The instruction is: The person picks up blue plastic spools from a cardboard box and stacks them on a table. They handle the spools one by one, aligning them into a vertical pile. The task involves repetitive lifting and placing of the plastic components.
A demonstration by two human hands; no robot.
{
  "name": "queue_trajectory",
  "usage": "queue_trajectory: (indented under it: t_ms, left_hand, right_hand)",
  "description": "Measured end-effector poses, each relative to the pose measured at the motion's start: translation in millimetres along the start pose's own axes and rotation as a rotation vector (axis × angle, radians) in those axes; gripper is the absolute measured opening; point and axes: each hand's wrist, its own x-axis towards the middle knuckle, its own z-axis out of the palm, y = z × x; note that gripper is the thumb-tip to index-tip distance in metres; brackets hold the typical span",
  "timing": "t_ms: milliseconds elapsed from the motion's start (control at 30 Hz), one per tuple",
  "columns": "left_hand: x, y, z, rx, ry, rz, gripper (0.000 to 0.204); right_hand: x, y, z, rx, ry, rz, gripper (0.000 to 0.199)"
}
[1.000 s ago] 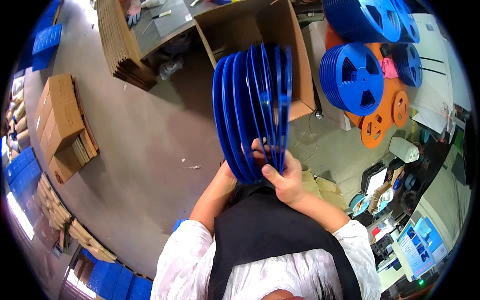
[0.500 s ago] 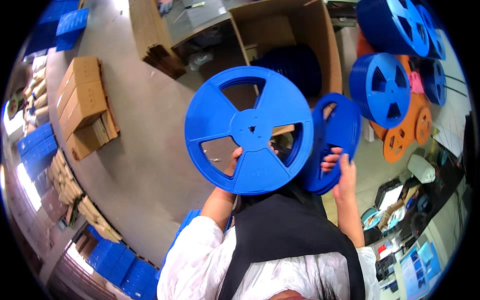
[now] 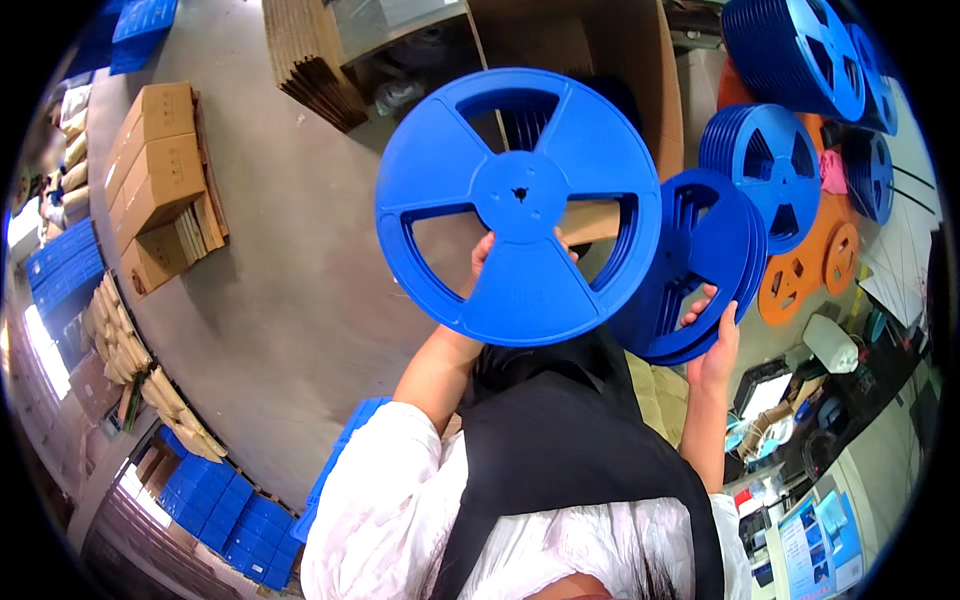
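While left hand (image 3: 487, 262) holds one blue reel (image 3: 518, 205) flat-on, right hand (image 3: 712, 335) grips reel stack (image 3: 700, 265) at 3 o'clock. Pinch reel rim firmly; big box (image 3: 610, 60) waits at 12 o'clock.

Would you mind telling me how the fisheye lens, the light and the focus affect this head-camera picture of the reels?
Head view: strong fisheye, black corners; the cardboard box edges bow near the rim. The single blue reel in the left hand is sharp and evenly lit. The reel stack in the right hand is sharp too. White glare at the far left edge.
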Motion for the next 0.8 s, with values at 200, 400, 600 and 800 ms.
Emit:
queue_trajectory:
  t_ms: [200, 400, 600, 800]
  left_hand:
    - [6, -3, -2, 0.131, 0.055, -0.007, 0.071]
    - [3, -2, 4, 0.252, 0.099, -0.183, 0.078]
    - [8, -6, -1, 0.230, 0.054, -0.224, 0.079]
    - [11, -5, 2, 0.216, 0.026, -0.251, 0.080]
  right_hand:
    - [7, -2, -15, 0.147, -0.065, 0.007, 0.050]
    - [14, 0, -23, 0.146, -0.099, 0.000, 0.051]
    - [17, 3, -29, 0.142, -0.065, 0.038, 0.050]
    - [22, 7, -35, 0.133, -0.074, 0.029, 0.053]
